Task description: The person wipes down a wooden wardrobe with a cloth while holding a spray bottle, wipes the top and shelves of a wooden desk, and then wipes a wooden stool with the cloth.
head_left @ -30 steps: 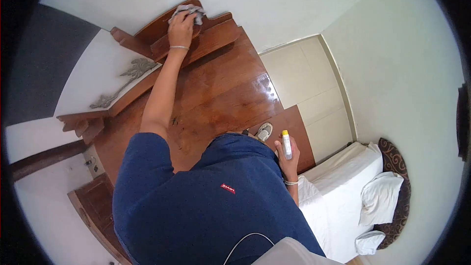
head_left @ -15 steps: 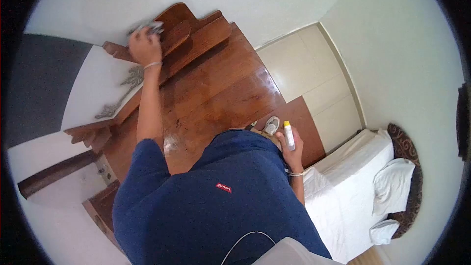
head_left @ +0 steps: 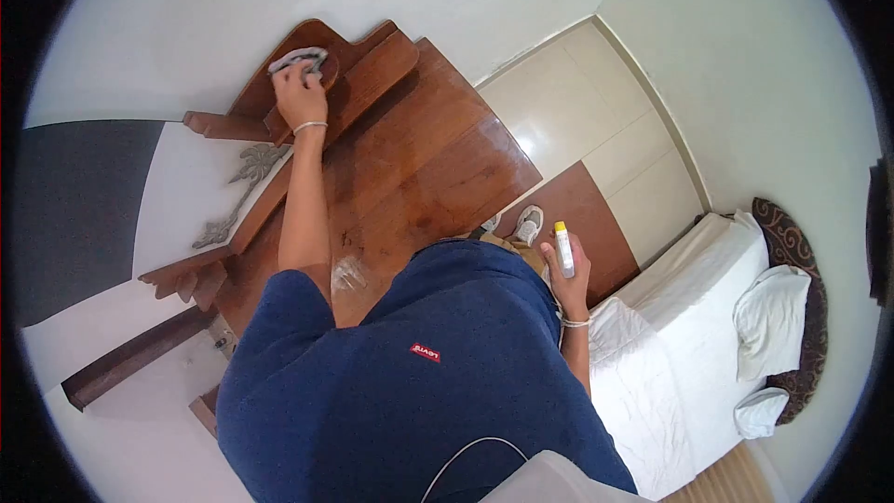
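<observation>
My left hand (head_left: 301,101) reaches up to the tiered wooden shelf (head_left: 372,70) by the wall. Its fingers are closed on a crumpled grey and white cloth (head_left: 298,58), pressed against the shelf's topmost wooden part. Lower down, near my waist, my right hand (head_left: 572,285) is wrapped around a small whitish bottle (head_left: 564,256) with a yellow cap, held roughly upright. The large brown wooden top (head_left: 419,158) below the shelf lies between my two hands, and pale smudges or glare show on it.
A bed with a white sheet (head_left: 661,354) and pillows (head_left: 775,321) stands at the right, by a dark patterned headboard (head_left: 803,261). Pale floor tiles (head_left: 577,102) run along the wall. A dark and white panel with a grey leaf ornament (head_left: 256,168) is at left.
My left hand has shifted the cloth to the right over the shelf. My right hand keeps hold of the bottle. The whole view has turned slightly.
</observation>
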Demonstrator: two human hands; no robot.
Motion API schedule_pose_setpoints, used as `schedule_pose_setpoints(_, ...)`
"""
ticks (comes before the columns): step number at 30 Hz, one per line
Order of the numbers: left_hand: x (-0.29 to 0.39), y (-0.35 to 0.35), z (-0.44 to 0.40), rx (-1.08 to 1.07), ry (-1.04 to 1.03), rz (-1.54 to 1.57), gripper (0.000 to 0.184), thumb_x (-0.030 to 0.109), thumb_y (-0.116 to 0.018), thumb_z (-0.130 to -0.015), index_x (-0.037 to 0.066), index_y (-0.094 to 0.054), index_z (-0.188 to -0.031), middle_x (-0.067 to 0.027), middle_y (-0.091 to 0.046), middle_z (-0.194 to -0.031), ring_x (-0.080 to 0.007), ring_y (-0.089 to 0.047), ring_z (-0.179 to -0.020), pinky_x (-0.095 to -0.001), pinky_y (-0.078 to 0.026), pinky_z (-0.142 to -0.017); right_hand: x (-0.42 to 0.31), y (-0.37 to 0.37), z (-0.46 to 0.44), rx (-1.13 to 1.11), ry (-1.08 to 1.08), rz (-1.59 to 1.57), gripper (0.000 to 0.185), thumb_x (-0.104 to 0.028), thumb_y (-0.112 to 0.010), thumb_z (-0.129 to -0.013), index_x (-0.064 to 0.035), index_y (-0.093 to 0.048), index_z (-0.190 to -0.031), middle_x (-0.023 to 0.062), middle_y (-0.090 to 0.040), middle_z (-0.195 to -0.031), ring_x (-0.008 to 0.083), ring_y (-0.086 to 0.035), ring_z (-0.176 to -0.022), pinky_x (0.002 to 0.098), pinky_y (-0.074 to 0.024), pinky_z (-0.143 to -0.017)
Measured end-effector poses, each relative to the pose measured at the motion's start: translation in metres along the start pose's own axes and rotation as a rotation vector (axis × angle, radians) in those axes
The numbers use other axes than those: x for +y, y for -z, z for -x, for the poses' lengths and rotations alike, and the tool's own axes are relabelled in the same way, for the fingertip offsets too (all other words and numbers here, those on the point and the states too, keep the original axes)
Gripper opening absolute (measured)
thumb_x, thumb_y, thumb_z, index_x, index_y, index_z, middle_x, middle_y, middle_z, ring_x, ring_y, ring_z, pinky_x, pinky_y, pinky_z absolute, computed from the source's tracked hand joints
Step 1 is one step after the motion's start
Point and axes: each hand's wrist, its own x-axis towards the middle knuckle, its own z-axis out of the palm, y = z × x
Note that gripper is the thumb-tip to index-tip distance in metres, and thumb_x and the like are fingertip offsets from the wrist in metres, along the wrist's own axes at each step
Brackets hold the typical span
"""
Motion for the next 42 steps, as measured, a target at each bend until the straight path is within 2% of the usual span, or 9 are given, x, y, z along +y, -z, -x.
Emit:
schedule_pose_setpoints(6,0.069,-0.021,0.072,-0.254,-0.444,0.211,0.022,0.007,-0.070,-0.084,0.013,-0.074,-0.104,-0.0109,-0.064,-0.109,-0.0328,-0.062,-0.102,-0.0459,-0.051,-0.091,-0.005,-0.002,0.001,-0.023,-0.004,0.041,0.034,-0.024,-0.077,-0.095,-0.0012,-0.067,-0.117,0.0074,-0.071,-0.101,0.0132,-0.064,-0.089,0.0299,-0.0526,-0.082)
schedule_pose_setpoints(11,-0.046,-0.027,0.101,-0.120,-0.195,-0.164,0.019,0.008,-0.065,-0.089,0.009,-0.077,-0.104,-0.0158,-0.067,-0.110,-0.0373,-0.063,-0.101,-0.0454,-0.053,-0.088,0.000,-0.007,0.006,0.043,0.002,0.018,0.035,-0.028,-0.077,-0.094,-0.0012,-0.067,-0.114,0.0094,-0.070,-0.093,0.0164,-0.063,-0.083,0.0309,-0.0515,-0.079)
schedule_pose_setpoints(14,-0.079,-0.031,0.101,-0.191,0.106,-0.397,0.027,0.022,-0.070,-0.091,0.001,-0.075,-0.107,-0.0236,-0.069,-0.107,-0.0432,-0.065,-0.093,-0.0509,-0.051,-0.092,0.007,-0.013,0.008,0.062,-0.014,0.010,0.036,-0.028,-0.077,-0.093,-0.0010,-0.067,-0.115,0.0113,-0.070,-0.095,0.0179,-0.065,-0.084,0.0319,-0.0521,-0.081)
schedule_pose_setpoints(17,-0.059,-0.039,0.102,-0.141,0.253,-0.381,0.042,0.031,-0.072,-0.090,-0.003,-0.070,-0.115,-0.0257,-0.068,-0.108,-0.0463,-0.063,-0.099,-0.0537,-0.045,-0.101,0.006,-0.009,0.005,0.016,0.013,0.085,0.036,-0.027,-0.077,-0.094,-0.0007,-0.067,-0.116,0.0129,-0.072,-0.097,0.0194,-0.068,-0.086,0.0332,-0.0529,-0.082)
schedule_pose_setpoints(20,-0.026,-0.055,0.108,0.227,0.400,-0.238,0.057,0.037,-0.074,-0.089,-0.006,-0.062,-0.125,-0.0284,-0.065,-0.118,-0.0464,-0.061,-0.107,-0.0545,-0.040,-0.107,-0.009,-0.006,0.002,-0.040,-0.077,0.066,0.036,-0.027,-0.077,-0.094,0.0000,-0.067,-0.116,0.0150,-0.072,-0.100,0.0217,-0.069,-0.090,0.0345,-0.0536,-0.083)
schedule_pose_setpoints(26,-0.006,-0.043,0.091,-0.313,0.548,-0.034,0.063,0.031,-0.073,-0.089,-0.015,-0.050,-0.125,-0.0354,-0.055,-0.126,-0.0475,-0.058,-0.114,-0.0531,-0.044,-0.103,0.003,-0.010,0.006,0.017,0.044,0.182,0.038,-0.028,-0.077,-0.093,-0.0006,-0.067,-0.117,0.0155,-0.073,-0.101,0.0253,-0.071,-0.091,0.0352,-0.0541,-0.084)
schedule_pose_setpoints(32,-0.035,-0.047,0.083,0.657,1.126,0.463,0.037,0.006,-0.053,-0.097,-0.013,-0.035,-0.123,-0.0334,-0.048,-0.133,-0.0469,-0.055,-0.117,-0.0477,-0.042,-0.112,-0.007,-0.009,0.004,0.009,-0.047,0.167,0.037,-0.029,-0.079,-0.092,-0.0024,-0.068,-0.116,0.0150,-0.073,-0.101,0.0261,-0.071,-0.092,0.0363,-0.0546,-0.085)
schedule_pose_setpoints(40,-0.025,-0.087,0.042,1.033,1.471,0.670,0.048,0.004,-0.044,-0.104,-0.001,-0.022,-0.147,-0.0259,-0.028,-0.150,-0.0417,-0.031,-0.143,-0.0503,-0.029,-0.122,-0.011,-0.005,0.003,-0.049,-0.001,0.179,0.041,-0.030,-0.078,-0.091,-0.0024,-0.067,-0.120,0.0175,-0.073,-0.106,0.0333,-0.070,-0.094,0.0387,-0.0532,-0.087)
schedule_pose_setpoints(42,-0.015,-0.102,0.043,0.909,1.359,0.545,0.061,0.008,-0.051,-0.103,-0.001,-0.017,-0.153,-0.0268,-0.021,-0.158,-0.0420,-0.024,-0.148,-0.0495,-0.024,-0.125,-0.007,-0.005,0.007,-0.004,0.009,0.192,0.041,-0.030,-0.078,-0.091,-0.0027,-0.067,-0.120,0.0172,-0.073,-0.107,0.0332,-0.070,-0.095,0.0390,-0.0530,-0.086)
